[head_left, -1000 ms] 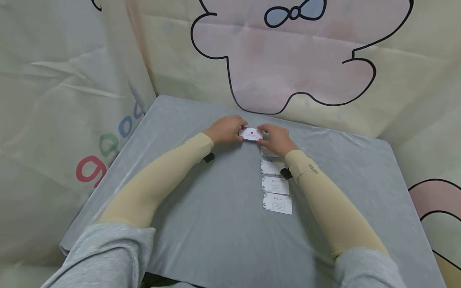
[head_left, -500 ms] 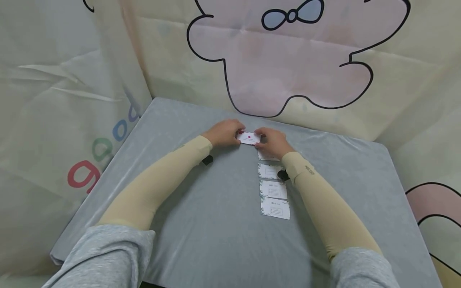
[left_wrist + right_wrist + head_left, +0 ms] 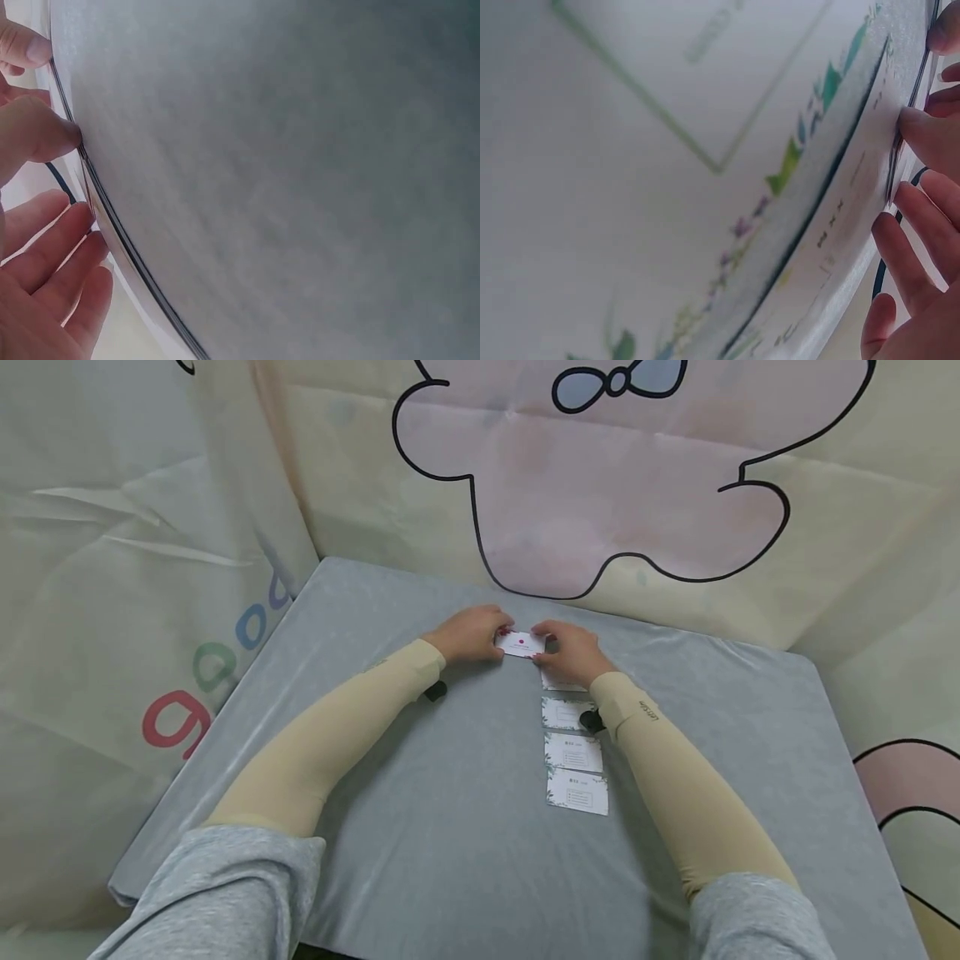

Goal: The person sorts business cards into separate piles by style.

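A small white card (image 3: 520,644) with a red dot and red floral corners is between my two hands near the far side of the table. My left hand (image 3: 470,635) pinches its left end between thumb and fingers. At the right end, my right hand (image 3: 572,653) pinches it the same way. The left thumb (image 3: 45,135) touches the card's edge in the left wrist view. In the right wrist view, the right thumb (image 3: 930,139) is on its near edge. Whether this is one card or a thin stack, I cannot tell.
A column of white cards with green leaf print runs toward me below the right hand; the nearest card (image 3: 577,790) shows whole. The right hand and wrist partly cover the farther cards. Grey cloth covers the table (image 3: 450,827). A printed backdrop (image 3: 600,510) rises behind it.
The hands and the card keep almost the same place on the table. The head view shifts slightly; a little more of the card column shows beside the right wrist.
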Tool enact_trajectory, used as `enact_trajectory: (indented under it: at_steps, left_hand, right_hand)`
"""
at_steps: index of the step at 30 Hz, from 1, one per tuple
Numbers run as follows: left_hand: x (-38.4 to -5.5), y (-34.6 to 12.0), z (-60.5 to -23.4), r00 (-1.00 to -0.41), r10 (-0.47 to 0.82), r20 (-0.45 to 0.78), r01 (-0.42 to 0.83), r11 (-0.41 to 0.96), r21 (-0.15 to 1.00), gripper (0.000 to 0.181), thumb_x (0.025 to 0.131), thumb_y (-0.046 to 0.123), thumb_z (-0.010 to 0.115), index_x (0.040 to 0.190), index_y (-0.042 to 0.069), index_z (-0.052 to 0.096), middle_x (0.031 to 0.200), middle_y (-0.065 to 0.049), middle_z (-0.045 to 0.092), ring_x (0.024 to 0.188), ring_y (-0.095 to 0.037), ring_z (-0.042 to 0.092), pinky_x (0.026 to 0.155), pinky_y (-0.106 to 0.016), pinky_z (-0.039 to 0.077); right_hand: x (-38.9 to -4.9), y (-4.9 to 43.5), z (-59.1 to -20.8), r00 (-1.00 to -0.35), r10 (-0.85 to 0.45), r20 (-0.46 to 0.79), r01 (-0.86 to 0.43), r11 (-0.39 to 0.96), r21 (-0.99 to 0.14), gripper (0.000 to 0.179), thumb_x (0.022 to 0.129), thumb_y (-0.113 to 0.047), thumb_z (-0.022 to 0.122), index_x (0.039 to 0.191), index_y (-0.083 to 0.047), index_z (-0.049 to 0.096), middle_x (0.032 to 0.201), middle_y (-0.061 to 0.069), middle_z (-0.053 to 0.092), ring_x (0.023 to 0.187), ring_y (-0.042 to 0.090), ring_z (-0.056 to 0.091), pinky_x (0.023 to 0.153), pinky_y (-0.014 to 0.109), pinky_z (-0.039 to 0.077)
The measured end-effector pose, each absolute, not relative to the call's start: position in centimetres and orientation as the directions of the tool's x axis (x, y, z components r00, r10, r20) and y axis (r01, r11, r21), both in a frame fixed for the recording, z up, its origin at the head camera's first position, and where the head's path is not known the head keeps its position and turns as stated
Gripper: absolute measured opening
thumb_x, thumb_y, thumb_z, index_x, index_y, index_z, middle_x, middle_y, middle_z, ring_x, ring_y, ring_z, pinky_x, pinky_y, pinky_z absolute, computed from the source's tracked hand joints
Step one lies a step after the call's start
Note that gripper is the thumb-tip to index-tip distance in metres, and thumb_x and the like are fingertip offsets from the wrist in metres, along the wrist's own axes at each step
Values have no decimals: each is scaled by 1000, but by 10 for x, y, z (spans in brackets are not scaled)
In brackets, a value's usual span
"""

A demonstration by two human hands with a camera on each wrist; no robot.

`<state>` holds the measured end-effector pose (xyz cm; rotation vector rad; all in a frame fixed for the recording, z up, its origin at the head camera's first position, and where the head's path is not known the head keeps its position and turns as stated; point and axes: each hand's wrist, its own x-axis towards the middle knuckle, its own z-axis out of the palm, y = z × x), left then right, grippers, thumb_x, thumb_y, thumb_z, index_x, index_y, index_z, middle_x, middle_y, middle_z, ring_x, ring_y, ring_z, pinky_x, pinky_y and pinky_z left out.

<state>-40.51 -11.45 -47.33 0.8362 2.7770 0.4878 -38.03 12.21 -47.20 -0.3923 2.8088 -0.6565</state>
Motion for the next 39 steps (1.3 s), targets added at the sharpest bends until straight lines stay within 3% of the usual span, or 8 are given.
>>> enact_trajectory:
  at_steps: [9, 13, 19, 29, 39]
  left_hand:
    - [-395, -87, -469, -767, 640, -54, 593, 737, 324, 72, 95, 36, 81, 157, 10, 55, 149, -9, 62, 137, -26, 59, 122, -44, 44]
    - [-388, -81, -466, -729, 683, -42, 632, 696, 342, 70, 95, 39, 81, 154, 8, 58, 144, -8, 66, 136, -25, 60, 122, -42, 44]
    - [-387, -86, -471, -741, 669, -57, 616, 712, 337, 69, 93, 41, 84, 151, 10, 62, 145, -6, 69, 139, -23, 58, 124, -42, 42]
    - [-389, -98, -476, -758, 646, -88, 585, 734, 344, 65, 94, 35, 83, 150, 9, 63, 136, -5, 72, 132, -23, 61, 119, -41, 47]
    - [-396, -107, -470, -768, 635, -82, 569, 736, 368, 68, 94, 29, 80, 155, 9, 57, 149, -8, 65, 142, -25, 55, 124, -42, 43]
  right_hand:
    - [-362, 154, -470, -945, -297, -139, -200, 858, -472, 57, 101, -33, 77, 153, -18, 58, 155, 11, 61, 146, 35, 54, 126, 65, 30]
    - [-354, 164, -468, -939, -319, -127, -228, 857, -461, 63, 98, -38, 80, 153, -16, 59, 158, 12, 60, 150, 38, 50, 125, 72, 22]
    - [-356, 157, -477, -915, -387, -109, -312, 854, -416, 64, 94, -35, 85, 150, -14, 63, 155, 12, 63, 148, 40, 51, 114, 75, 24]
    - [-358, 141, -486, -921, -378, -94, -297, 838, -458, 59, 95, -30, 84, 148, -14, 64, 152, 10, 65, 149, 38, 50, 116, 71, 24]
    - [-361, 130, -486, -936, -352, -23, -299, 825, -480, 58, 95, -27, 83, 148, -12, 64, 151, 10, 66, 148, 36, 53, 117, 67, 26]
